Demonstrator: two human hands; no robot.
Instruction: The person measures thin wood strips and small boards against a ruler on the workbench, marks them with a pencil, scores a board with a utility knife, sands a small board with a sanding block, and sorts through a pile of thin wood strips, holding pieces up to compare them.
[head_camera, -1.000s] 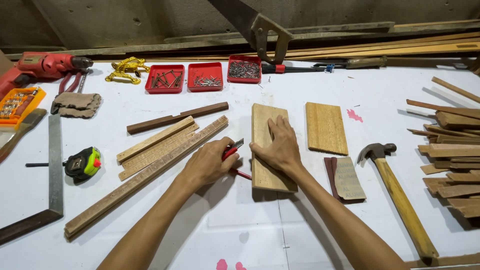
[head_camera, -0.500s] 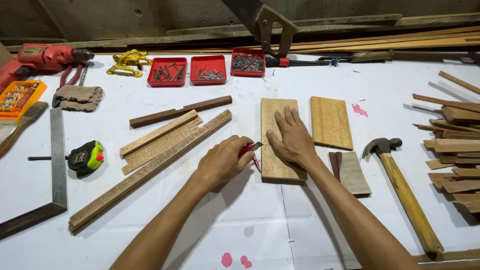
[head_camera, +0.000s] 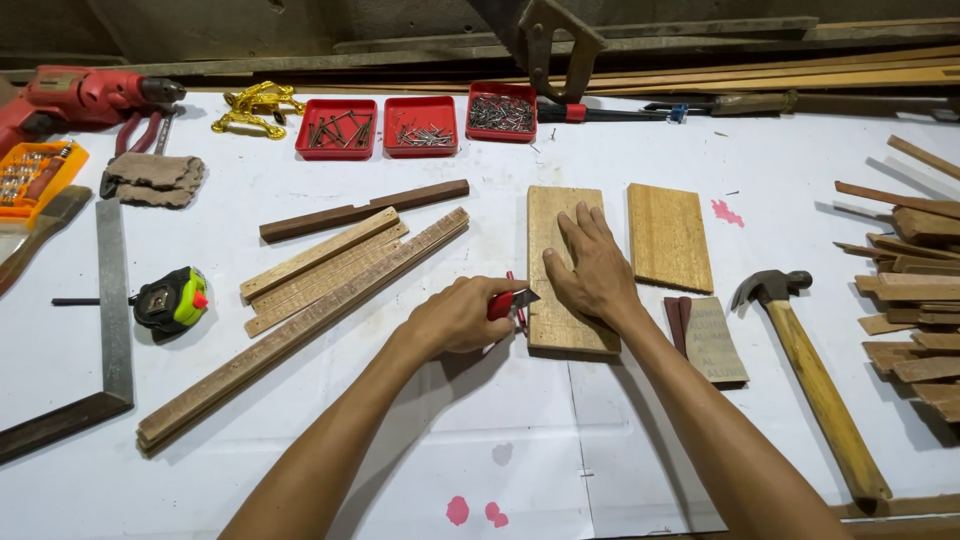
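Observation:
My right hand (head_camera: 592, 270) lies flat, fingers spread, on a light wooden board (head_camera: 560, 215) in the middle of the white table. My left hand (head_camera: 458, 315) grips a small red-handled tool (head_camera: 510, 302) whose tip touches the board's left edge near its lower end. A second, shorter board (head_camera: 668, 236) lies just right of the first, apart from both hands.
Wooden strips (head_camera: 320, 270) lie to the left, with a tape measure (head_camera: 172, 298) and steel square (head_camera: 110, 300). Three red trays of nails (head_camera: 420, 125) sit at the back. A hammer (head_camera: 810, 375), sandpaper (head_camera: 712, 338) and scrap wood (head_camera: 915, 300) are on the right. A red drill (head_camera: 80, 95) is far left.
The view has shifted slightly. My left hand with the red tool has stayed at the board's left edge, and my right hand keeps pressing the board.

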